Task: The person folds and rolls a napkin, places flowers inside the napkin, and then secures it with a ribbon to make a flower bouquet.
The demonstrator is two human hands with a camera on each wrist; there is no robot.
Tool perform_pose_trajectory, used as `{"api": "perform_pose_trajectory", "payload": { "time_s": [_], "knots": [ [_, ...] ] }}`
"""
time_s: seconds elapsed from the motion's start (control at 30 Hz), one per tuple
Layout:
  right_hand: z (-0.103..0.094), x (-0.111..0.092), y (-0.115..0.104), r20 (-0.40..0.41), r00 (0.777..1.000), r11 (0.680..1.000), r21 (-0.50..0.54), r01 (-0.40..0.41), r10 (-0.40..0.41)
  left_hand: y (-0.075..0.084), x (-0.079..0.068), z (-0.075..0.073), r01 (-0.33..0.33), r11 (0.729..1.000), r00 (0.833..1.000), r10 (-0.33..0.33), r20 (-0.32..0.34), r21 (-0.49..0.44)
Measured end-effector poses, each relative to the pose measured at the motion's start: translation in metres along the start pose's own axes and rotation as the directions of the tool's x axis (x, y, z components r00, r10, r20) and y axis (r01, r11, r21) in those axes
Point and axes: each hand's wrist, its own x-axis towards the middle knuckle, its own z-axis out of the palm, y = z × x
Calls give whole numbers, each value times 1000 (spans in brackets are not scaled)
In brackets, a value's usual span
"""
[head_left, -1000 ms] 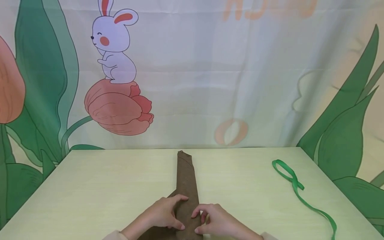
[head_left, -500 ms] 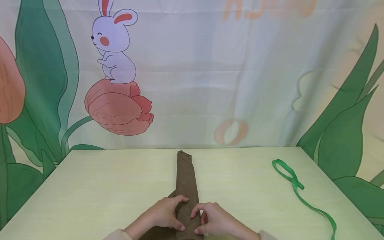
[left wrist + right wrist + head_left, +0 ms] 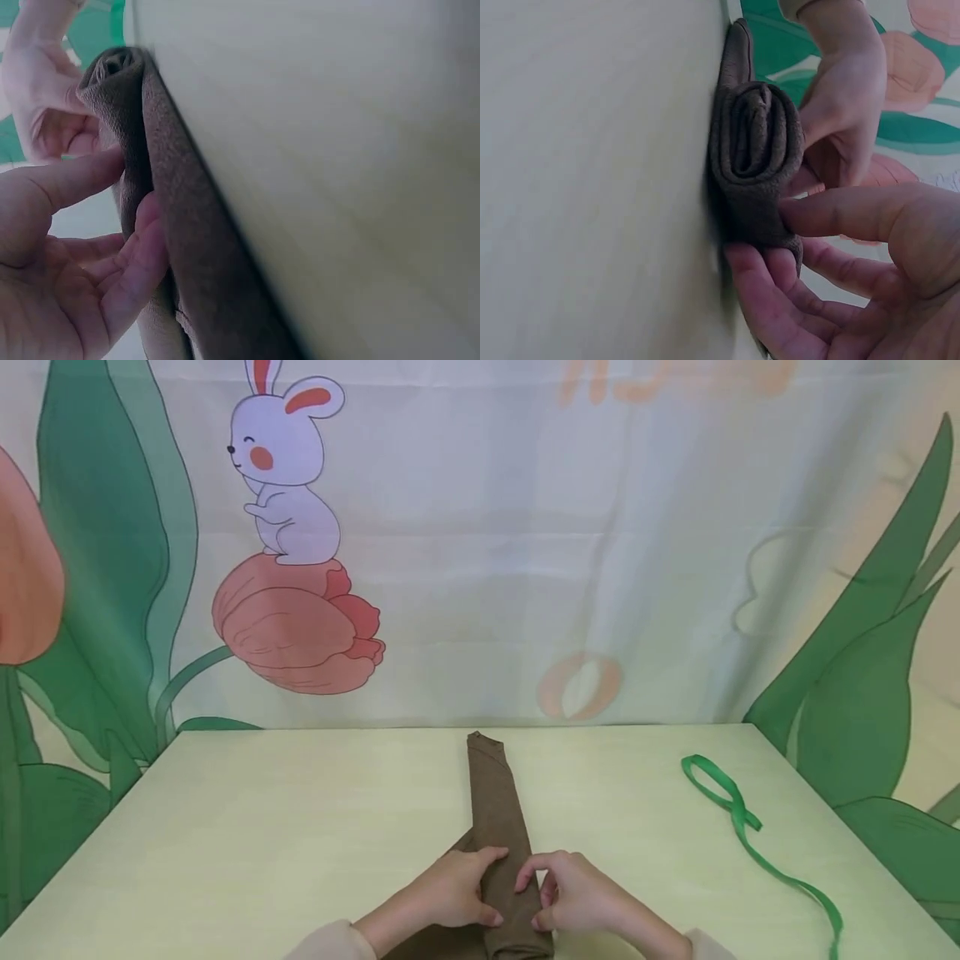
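A brown cloth (image 3: 498, 806), rolled into a long narrow bundle, lies on the table pointing toward the back edge. Its coiled end shows several wound layers (image 3: 756, 135) in the right wrist view. A flat part of the cloth (image 3: 438, 945) stretches out to the left of the roll, partly under the left forearm. My left hand (image 3: 459, 887) holds the roll's left side, thumb near the front and fingers curled at the flank. Opposite it, my right hand (image 3: 576, 893) pinches the right side, its fingertips (image 3: 750, 259) low against the tabletop.
A green ribbon (image 3: 786, 881), looped at its far end, trails along the right of the pale table (image 3: 285, 827). Behind the table's back edge hangs a printed curtain (image 3: 465, 568) with a rabbit and tulips.
Both hands and the rolled cloth have shifted to the right, and the roll's far end tilts slightly leftward of its near end. The ribbon has stayed where it was.
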Motion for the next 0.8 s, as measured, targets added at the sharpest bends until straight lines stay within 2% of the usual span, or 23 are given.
{"api": "perform_pose_trajectory", "payload": {
  "time_s": [0.2,0.33,0.43,0.53,0.67,0.8],
  "knots": [
    [-27,-15,4,-67,998,1000,-26,-14,12,14,14,7,-66,995,998,68,16,-71],
    [-34,-19,0,-138,990,998,-61,-7,-1,15,17,9,-67,986,998,66,-15,-152],
    [-31,-18,-6,-172,985,998,-65,14,-26,13,17,6,-45,965,997,30,-64,-258],
    [-23,-17,-13,-188,981,997,-57,45,-55,11,17,1,-29,933,994,-9,-105,-360],
    [-11,-13,-21,-186,978,995,-49,85,-93,10,16,-4,-7,911,992,-45,-117,-413],
    [-1,-8,-27,-183,977,994,-30,107,-111,10,15,-8,46,912,990,-97,-105,-408]
  ]
}}
